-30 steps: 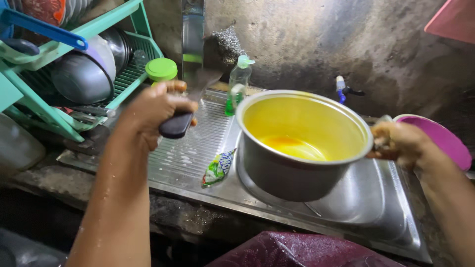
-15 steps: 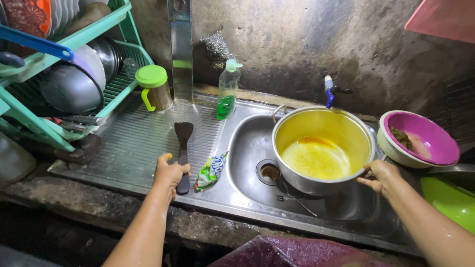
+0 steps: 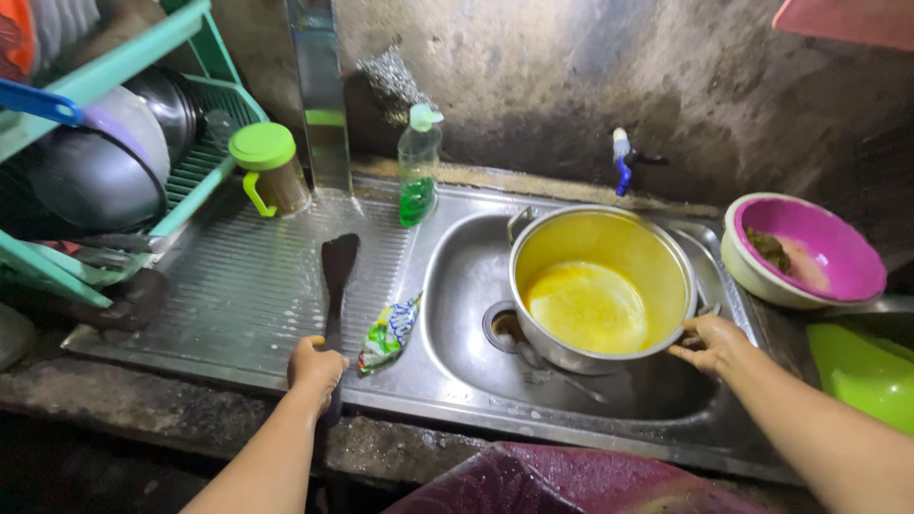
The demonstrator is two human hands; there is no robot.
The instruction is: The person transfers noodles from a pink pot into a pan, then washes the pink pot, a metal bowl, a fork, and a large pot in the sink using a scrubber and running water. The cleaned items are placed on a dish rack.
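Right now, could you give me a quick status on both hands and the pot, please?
Left hand on spatula handle, drainboard. Right hand grips pot rim; pot tilted in sink, yellow residue inside. Sachet lies between them.

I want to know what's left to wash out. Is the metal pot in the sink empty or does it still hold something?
Not empty. The pot sits tilted in the sink, with a shallow yellow, oily residue pooled at its bottom; the right hand grips its rim.
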